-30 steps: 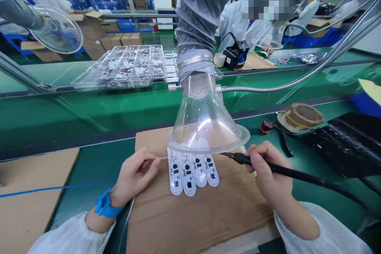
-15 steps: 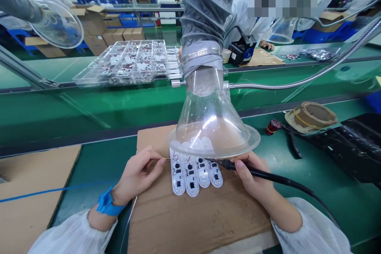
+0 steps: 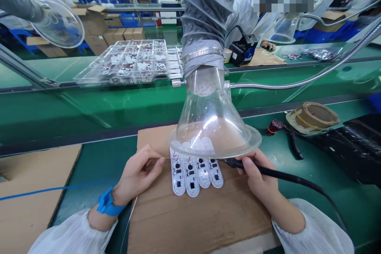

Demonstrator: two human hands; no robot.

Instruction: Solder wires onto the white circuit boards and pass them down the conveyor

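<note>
Left hand (image 3: 138,176) sits at the near left of the work, thumb and forefinger pinching a thin solder wire (image 3: 165,158), other fingers curled in beside them; the wire runs right toward the upper end of the boards. Right hand (image 3: 258,176) holds a black soldering iron (image 3: 253,164) pen-style, fingers pressed together around the handle, cord trailing off to the right. The iron's tip points left at the boards' upper end, under the hood rim; contact cannot be told from this view. Four joined white circuit boards (image 3: 193,174) lie flat between the hands on a cardboard sheet (image 3: 193,214), their upper ends beneath the rim of a transparent fume extractor hood (image 3: 214,127) on a grey duct hose (image 3: 205,8). A blue wrist strap (image 3: 107,205) circles the left wrist, its blue cord (image 3: 50,194) running left along the green workbench (image 3: 68,178). Right of the cardboard lie pliers (image 3: 285,137), a tape roll (image 3: 312,116) and a black mat (image 3: 342,147). On the far side stand a transparent tray of boards (image 3: 127,63) and a co-worker in a white coat (image 3: 241,16).
</note>
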